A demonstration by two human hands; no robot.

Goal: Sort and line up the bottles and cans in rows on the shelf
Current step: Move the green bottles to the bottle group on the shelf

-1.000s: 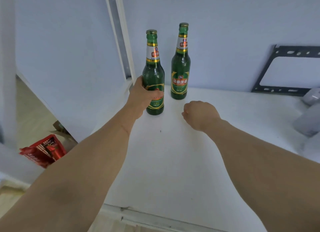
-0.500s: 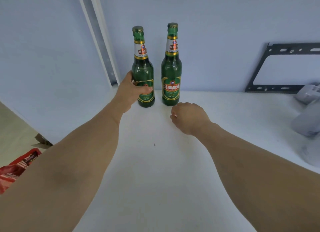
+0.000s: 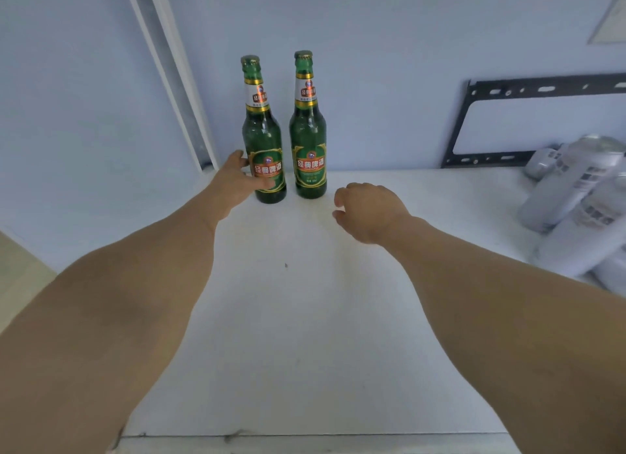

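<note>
Two green glass beer bottles stand upright side by side at the back of the white shelf [image 3: 305, 335], against the wall. My left hand [image 3: 233, 181] holds the left bottle [image 3: 262, 135] low down, with the thumb across its front label and the fingers behind it. The right bottle [image 3: 308, 132] stands free, a small gap from the left one. My right hand [image 3: 369, 209] hovers just right of and in front of that bottle, fingers loosely curled and holding nothing. Several silver-white cans [image 3: 576, 189] lie in a heap at the shelf's right edge.
A white upright post [image 3: 169, 74] rises at the shelf's back left corner, close to the left bottle. A black metal bracket [image 3: 474, 125] is fixed to the wall at the back right. The shelf's front edge [image 3: 305, 436] runs along the bottom.
My left hand has slid the left bottle back until it stands level with the right bottle. My right hand has loosened from a fist.
</note>
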